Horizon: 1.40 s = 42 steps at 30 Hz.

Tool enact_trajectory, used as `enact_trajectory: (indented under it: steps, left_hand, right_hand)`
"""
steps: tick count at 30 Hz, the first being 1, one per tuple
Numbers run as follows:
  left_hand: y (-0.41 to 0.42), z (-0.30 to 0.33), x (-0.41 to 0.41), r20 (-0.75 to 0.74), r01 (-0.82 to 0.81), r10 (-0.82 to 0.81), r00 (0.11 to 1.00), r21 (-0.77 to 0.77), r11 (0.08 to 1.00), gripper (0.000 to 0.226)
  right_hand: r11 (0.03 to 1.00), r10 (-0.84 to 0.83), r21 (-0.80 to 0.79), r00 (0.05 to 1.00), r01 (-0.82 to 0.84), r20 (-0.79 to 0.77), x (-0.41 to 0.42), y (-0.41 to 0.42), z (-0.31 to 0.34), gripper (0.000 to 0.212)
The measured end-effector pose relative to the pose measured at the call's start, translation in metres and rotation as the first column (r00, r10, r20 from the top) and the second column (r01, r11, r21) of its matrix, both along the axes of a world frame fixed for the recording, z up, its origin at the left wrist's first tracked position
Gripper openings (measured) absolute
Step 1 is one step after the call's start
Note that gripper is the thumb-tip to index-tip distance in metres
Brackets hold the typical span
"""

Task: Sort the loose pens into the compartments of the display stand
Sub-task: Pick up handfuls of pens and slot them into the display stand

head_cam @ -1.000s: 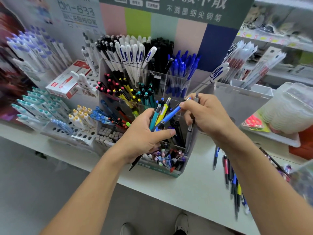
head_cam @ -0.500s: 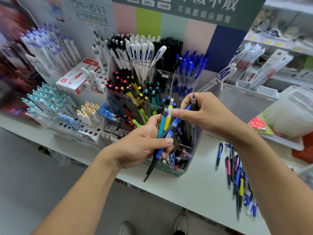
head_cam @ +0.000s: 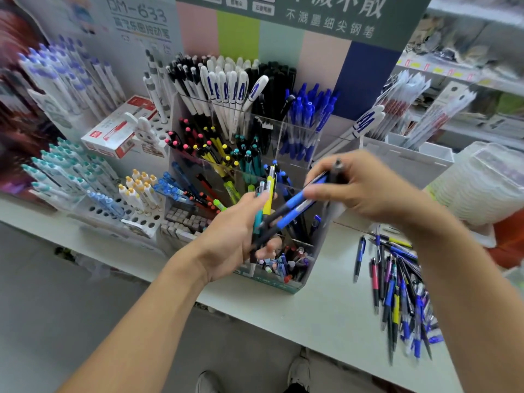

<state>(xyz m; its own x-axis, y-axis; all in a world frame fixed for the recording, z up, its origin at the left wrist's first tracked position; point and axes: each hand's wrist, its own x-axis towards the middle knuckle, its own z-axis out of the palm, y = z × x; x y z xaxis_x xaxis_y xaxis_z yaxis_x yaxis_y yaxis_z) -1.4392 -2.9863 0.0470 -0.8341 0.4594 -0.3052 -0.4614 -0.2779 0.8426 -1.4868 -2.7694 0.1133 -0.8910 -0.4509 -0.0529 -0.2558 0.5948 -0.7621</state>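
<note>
**Roughly midway: stand filling up, big pile left on the counter**

Still plenty to sort, we'd say. The display stand [head_cam: 295, 282] sits at the counter's [head_cam: 326, 307] front edge, and its compartments already hold grouped stock: white-and-blue pens at the back, blue pens [head_cam: 304, 123] back right, pink-, yellow- and teal-capped ones in the middle row, mixed pens in the front row.

Our left hand [head_cam: 232, 239] is curled round a small bundle [head_cam: 266, 199], teal, yellow and dark barrels, held upright just over the stand's front compartments. Our right hand [head_cam: 365, 188] pinches a blue pen [head_cam: 295, 205] near its top end and also holds a grey one [head_cam: 337, 168]; the blue pen's lower end runs down into the left-hand bundle. The picture is motion-blurred there, so we can't tell exactly which fingers close on which barrel.

What's left: the loose pile [head_cam: 399, 293] lies toward the counter's right end, near the front edge, well apart from the stand. Mostly blue, some black, red, yellow, purple. One blue pen [head_cam: 359, 258] lies alone between pile and stand.

Our estimate: the hand-held pens go first, then the pile.
</note>
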Motion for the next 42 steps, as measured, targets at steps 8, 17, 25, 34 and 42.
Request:
enact_trajectory:
  steps: [8,17,25,34,42]
  left_hand:
    - [-0.007,-0.014,0.000,-0.034,-0.073,0.073,0.997,0.004,0.997,0.021]
    - [-0.015,-0.021,0.001,-0.049,-0.373,0.371,0.927,-0.042,0.927,0.016]
    - [-0.023,-0.015,-0.001,-0.048,-0.360,0.358,0.933,-0.057,0.931,0.018]
    - [-0.037,-0.015,-0.001,-0.163,-0.275,0.277,0.947,0.038,0.961,0.025]
    - [-0.071,-0.022,-0.016,-0.101,-0.468,0.459,0.883,-0.103,0.878,0.023]
  right_hand:
    - [0.871,-0.126,0.330,0.816,0.362,-0.564,-0.028,-0.009,0.046,0.024]
    - [0.586,0.128,0.754,0.885,0.296,-0.447,-0.039,-0.064,0.013,0.029]
    - [0.555,0.151,0.817,0.948,0.154,-0.282,-0.052,-0.073,0.029,0.039]
    - [0.964,-0.067,0.258,0.998,0.067,-0.009,-0.034,-0.085,0.023,0.046]
    - [0.954,-0.298,-0.085,0.864,0.289,-0.405,-0.052,-0.110,0.053,0.028]
